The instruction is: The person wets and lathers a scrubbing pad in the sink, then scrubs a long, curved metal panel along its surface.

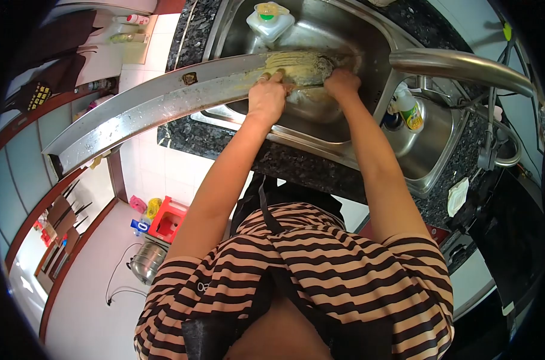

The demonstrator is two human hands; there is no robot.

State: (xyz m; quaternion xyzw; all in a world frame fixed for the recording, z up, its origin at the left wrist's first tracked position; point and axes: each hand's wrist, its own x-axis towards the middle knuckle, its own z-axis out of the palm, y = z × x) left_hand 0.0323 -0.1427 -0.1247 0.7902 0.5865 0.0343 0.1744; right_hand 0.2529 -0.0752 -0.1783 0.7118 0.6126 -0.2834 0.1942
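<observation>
Scouring a long metal panel (134, 114) across the sink (344, 42).
Left hand (267, 99) grips its near edge, right hand (343, 84) clutches what looks like a wire scourer (324, 67); steady bracing should curb rocking.

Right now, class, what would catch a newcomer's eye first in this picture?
Probably the long metal panel, reaching from over the sink far out left, its sink end smeared yellow. There the left hand touches it and the right hand holds a wiry scourer. Lower left, something bright red stands out.
</observation>
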